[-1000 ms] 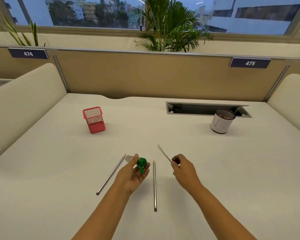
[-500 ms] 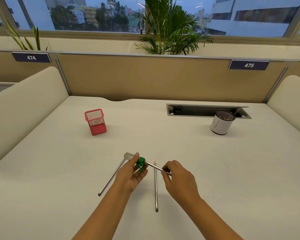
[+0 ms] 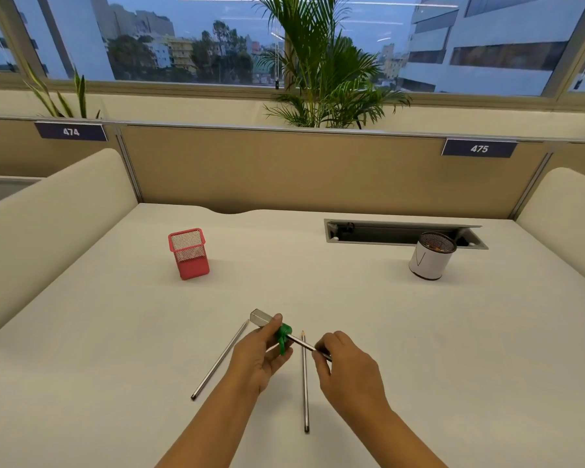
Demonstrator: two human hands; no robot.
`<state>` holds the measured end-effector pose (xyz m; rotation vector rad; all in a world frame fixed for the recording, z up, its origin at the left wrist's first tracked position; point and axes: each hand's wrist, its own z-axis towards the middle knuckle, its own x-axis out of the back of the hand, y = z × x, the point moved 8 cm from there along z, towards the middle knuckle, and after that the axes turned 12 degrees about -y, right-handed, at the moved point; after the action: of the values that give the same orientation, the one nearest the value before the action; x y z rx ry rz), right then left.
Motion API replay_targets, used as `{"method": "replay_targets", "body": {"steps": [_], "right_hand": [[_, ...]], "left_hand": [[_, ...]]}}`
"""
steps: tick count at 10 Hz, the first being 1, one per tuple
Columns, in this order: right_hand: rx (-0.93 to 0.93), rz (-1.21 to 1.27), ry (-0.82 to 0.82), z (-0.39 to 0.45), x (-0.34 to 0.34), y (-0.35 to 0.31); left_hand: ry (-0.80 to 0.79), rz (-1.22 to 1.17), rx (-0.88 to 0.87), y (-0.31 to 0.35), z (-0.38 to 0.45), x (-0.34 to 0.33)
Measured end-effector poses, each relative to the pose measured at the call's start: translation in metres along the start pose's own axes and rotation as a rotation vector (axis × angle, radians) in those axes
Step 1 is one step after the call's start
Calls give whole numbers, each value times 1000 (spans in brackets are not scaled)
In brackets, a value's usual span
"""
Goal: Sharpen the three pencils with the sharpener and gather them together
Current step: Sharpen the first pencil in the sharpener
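Both hands are up over the near middle of the table (image 3: pixel 419 332) and both are busy. Left hand (image 3: pixel 255 358) has its fingers curled round the green sharpener (image 3: pixel 283 336), thumb on top, with the clear shavings case (image 3: pixel 260 317) sticking out past the thumb toward the far left. Right hand (image 3: pixel 347 364) pinches the held pencil (image 3: pixel 302 343) between thumb and fingertips, near its back end.

Count the pencils: three. One in the air, its tip in the sharpener's mouth, long axis running from lower right up to the left. Two lie flat on the table. The left pencil (image 3: pixel 219 360) slants from near left to far right, its far end just beside the shavings case. The middle pencil (image 3: pixel 305 383) runs almost straight away from the person, sharpened point at the far end, passing under the held one.

One sharpener. Two cups farther back: a red mesh holder (image 3: pixel 189 253) on the left, a white cup (image 3: pixel 431 255) on the right beside the cable slot (image 3: pixel 385 231).
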<state>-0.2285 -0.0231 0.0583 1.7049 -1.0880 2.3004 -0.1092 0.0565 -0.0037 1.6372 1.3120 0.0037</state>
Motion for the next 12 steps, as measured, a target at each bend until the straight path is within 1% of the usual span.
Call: {"method": "replay_targets", "body": {"steps": [1,2,3,4,5,6,7,8,9,10,11,12], "right_hand": [[-59,-55,-51,1,-3,1],[-107,-194,-86,-2,-7,-4],[-342,450,-317,0,-20,16],[-708,1341,-565,-19,-45,15],[-715,1474,-580,-20,-46,8],[-522,977,-427,-4,-29,10],[-257,480,-171,12,-2,7],[-144,219,-74,13,7,3],[-85,-102,46,10,7,-1],[-209,197,-86,11,-3,10],[-730,1428,-567,-12,-43,20],[-814,1816,-618,-19,-49,5]], "left_hand": [[-37,51,6,-1,2,-3],[-104,90,-26,5,2,-9],[-162,145,-50,11,1,-15],[-247,220,-48,19,1,-22],[-255,235,-51,25,3,-24],[-182,145,-58,25,7,-19],[-115,104,-63,25,10,-14],[-90,81,-71,24,10,-14],[-80,73,-88,20,10,-15],[-123,136,-103,20,8,-19],[-266,196,-81,27,5,-29],[-318,195,-50,30,5,-33]]}}
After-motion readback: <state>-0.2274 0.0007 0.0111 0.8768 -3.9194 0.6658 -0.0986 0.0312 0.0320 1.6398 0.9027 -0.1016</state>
